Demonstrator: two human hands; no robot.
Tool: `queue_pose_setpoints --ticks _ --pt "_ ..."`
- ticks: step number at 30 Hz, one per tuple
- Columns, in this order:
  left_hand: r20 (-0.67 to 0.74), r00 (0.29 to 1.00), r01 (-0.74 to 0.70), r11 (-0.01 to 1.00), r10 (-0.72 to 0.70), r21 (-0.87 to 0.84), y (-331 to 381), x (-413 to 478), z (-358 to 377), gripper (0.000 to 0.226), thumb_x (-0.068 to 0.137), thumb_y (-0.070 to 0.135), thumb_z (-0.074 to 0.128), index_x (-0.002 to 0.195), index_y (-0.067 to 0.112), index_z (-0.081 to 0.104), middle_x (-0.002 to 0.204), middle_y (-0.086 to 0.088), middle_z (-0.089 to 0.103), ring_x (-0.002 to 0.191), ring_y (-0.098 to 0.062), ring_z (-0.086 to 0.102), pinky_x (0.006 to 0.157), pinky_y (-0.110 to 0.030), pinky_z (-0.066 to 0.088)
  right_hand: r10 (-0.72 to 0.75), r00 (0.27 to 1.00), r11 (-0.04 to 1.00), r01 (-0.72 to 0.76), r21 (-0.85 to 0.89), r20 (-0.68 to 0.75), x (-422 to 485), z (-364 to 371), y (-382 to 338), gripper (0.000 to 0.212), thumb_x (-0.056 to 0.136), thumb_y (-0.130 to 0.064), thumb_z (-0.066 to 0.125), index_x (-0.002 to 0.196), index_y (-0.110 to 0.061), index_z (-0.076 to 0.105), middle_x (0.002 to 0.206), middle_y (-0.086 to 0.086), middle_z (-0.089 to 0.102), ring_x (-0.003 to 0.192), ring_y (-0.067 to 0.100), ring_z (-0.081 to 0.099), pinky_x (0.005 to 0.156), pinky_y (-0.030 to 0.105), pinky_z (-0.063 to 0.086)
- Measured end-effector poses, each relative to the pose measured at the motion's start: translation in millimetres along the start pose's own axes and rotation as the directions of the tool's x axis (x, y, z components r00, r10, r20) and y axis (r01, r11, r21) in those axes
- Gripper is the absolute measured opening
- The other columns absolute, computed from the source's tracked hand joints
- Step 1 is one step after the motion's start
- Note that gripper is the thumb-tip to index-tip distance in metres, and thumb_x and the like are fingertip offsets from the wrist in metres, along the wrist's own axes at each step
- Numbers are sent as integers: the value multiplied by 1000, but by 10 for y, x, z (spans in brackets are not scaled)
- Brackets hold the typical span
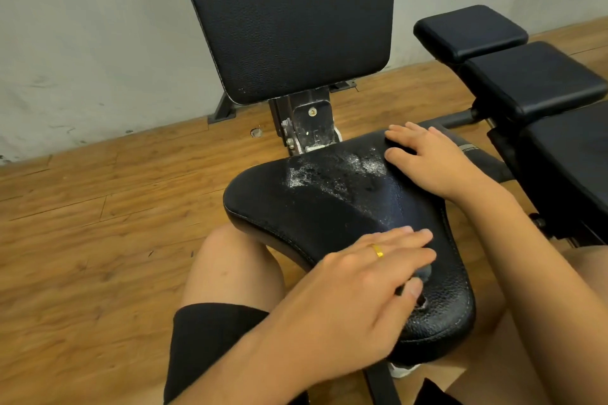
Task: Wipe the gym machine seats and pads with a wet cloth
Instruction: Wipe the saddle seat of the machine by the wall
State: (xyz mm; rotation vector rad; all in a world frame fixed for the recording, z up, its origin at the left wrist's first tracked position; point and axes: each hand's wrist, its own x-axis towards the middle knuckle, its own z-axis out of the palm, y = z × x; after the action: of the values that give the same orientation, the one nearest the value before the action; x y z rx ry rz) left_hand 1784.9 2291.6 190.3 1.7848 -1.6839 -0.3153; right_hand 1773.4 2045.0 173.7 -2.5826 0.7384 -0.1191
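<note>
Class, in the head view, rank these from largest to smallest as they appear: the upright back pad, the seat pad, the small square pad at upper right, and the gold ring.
1. Back pad and seat pad: similar; the seat is nearer, so unranked.
2. Small square pad.
3. Gold ring, on the left hand.

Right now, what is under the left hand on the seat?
The left hand lies flat on the seat. A small dark bit, perhaps the cloth, peeks out by the fingertips. The palm covers the rest, so I cannot tell for sure.
</note>
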Motion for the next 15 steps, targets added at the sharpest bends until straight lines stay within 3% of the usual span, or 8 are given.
queue_pose_setpoints --ticks 3,6,8,15 --pt "-53 996 77 996 -75 41 -341 -80 -153 39 100 27 44 133 16 61 146 6 53 139 -3 41 114 -29 35 5 1000 1000 -5 14 -5 1 9 -3 49 100 -32 45 148 -21 43 159 -6 29 150 15 17 122 37 6" --pt "-178 934 341 924 -311 174 -906 -183 -482 41 100 34 40 135 24 59 146 14 49 136 -3 45 111 -38 41 -7 1000 1000 7 12 -3 3 21 -3 50 100 -33 45 149 -21 42 159 -6 30 150 15 17 121 38 6" --pt "-219 866 491 848 -450 200 -1136 -199 -675 38 103 27 44 139 23 56 148 15 46 133 -11 49 109 -44 42 -6 1000 1000 6 8 -2 3 19 3 50 100 -34 45 149 -21 42 159 -6 30 150 15 17 121 39 6" --pt "-186 861 505 840 -473 198 -938 -231 -557 44 104 27 42 148 26 43 153 19 35 144 1 25 118 -34 29 -4 1000 1000 4 7 -7 21 14 15 50 100 -34 45 149 -22 42 159 -6 30 150 15 17 122 38 6"
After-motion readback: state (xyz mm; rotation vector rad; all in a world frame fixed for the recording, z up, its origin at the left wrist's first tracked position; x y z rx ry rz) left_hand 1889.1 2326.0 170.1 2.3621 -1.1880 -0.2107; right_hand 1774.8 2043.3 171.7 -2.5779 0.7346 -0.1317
